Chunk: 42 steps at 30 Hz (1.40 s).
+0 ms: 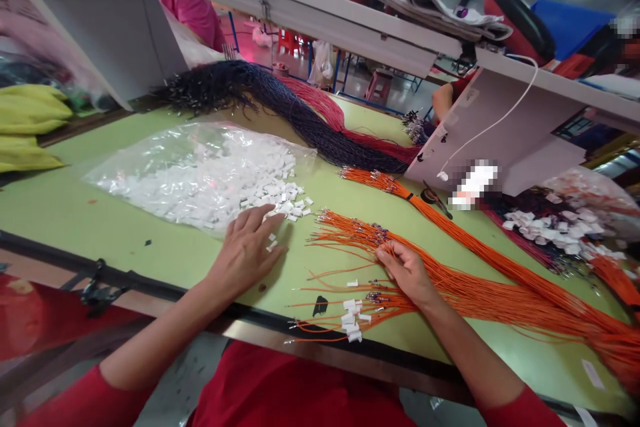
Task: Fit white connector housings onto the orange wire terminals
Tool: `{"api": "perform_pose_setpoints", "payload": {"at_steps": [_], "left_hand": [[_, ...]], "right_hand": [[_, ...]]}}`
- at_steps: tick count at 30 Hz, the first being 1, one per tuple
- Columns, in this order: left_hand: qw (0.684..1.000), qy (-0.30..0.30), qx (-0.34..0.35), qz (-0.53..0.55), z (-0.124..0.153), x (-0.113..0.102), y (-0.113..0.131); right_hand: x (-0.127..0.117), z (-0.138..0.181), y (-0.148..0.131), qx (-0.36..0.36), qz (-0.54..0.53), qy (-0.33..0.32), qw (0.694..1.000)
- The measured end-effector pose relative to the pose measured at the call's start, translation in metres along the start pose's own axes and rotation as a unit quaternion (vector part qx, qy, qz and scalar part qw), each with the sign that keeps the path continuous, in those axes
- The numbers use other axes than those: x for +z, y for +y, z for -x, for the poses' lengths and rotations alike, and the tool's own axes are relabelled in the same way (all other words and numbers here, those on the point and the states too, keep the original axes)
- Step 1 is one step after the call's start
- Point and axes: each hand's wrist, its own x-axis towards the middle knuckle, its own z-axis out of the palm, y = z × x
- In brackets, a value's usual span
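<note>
Lower centre: left hand splayed flat on white connectors, right hand pinching orange wires whose tangled ends may snag.

Red top; short red sleeves; bare forearms; left hand and right hand bare

Found a bag of connectors lying on the table, left of centre, with loose connectors spilled at its right end. Saw the left hand just in front of that spill. Saw the right hand further right, on a wire bundle running off rightward. Noted wires with connectors at the front edge between the 2 hands, and longer bundles behind the bag.
</note>
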Motion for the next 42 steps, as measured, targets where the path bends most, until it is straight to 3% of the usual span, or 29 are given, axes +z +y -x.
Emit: {"api": "perform_pose_setpoints", "payload": {"at_steps": [4,7,11,16,19,21,24,29,35,39,42], "left_hand": [[1.000,0.010,-0.021,-0.002,0.010,-0.011,-0.001],[0.999,-0.016,-0.019,0.021,0.014,-0.012,0.000],[0.995,-0.060,-0.007,0.082,0.014,-0.011,0.007],[0.990,-0.068,-0.019,0.119,0.011,-0.013,0.017],[0.971,-0.061,-0.064,0.220,0.008,-0.016,0.030],[0.933,-0.066,-0.128,0.331,0.005,-0.018,0.044],[0.846,-0.102,-0.202,0.483,-0.001,-0.015,0.070],[0.721,-0.144,-0.274,0.620,-0.012,0.000,0.107],[0.621,-0.159,-0.324,0.696,-0.019,0.015,0.125],[0.553,-0.174,-0.369,0.726,-0.019,0.021,0.128],[0.533,-0.195,-0.382,0.729,-0.018,0.025,0.131]], "right_hand": [[-0.005,0.012,-0.006,-0.015,0.004,-0.071,0.997],[-0.007,0.015,-0.010,-0.032,0.026,-0.107,0.993],[-0.007,0.013,-0.009,-0.023,0.022,-0.108,0.994],[-0.004,0.012,-0.007,-0.020,0.009,-0.087,0.996],[-0.002,0.013,-0.008,-0.011,-0.001,-0.071,0.997],[0.000,0.014,-0.009,-0.001,-0.013,-0.066,0.998],[0.001,0.016,-0.011,0.008,-0.033,-0.058,0.998],[0.002,0.017,-0.014,-0.010,-0.058,-0.054,0.997],[0.003,0.018,-0.020,-0.052,-0.046,-0.031,0.997],[0.004,0.020,-0.023,-0.033,-0.044,-0.027,0.998],[0.005,0.022,-0.024,-0.034,-0.052,-0.027,0.998]]}}
